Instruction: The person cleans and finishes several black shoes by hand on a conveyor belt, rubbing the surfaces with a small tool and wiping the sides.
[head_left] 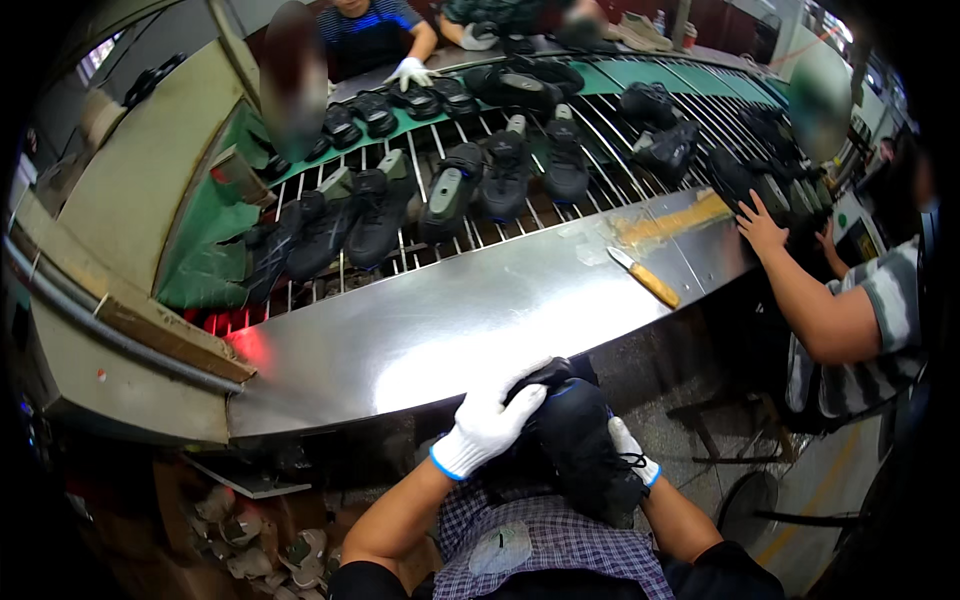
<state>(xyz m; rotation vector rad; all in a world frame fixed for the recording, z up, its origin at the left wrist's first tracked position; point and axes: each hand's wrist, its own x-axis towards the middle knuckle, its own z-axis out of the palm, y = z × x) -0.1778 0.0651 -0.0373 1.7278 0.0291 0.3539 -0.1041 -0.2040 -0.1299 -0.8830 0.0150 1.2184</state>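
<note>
Gripping the end of a black shoe (580, 430) nearest the counter (340, 370) with the gloved left hand (488, 415), with fingers wrapped round and thumb laid over the top. Touching the right flank with the gloved right hand (636, 452), mostly hidden behind the shoe; cannot tell how far closed. Held over the plaid cloth (560, 555) on the lap, just off the counter's near edge. Looks light, with a soft, matte upper likely to give under pressure; probably stiffer along the sole, not fragile, and hardly slippery, judging by the dull surface. Seems best held by the ends or low along both flanks, clear of the loose laces (632, 461). Note also a wooden-handled knife (648, 280) toward the counter's right end, and more black shoes (567, 165) on metal bars (705, 105) beyond the far edge.
</note>
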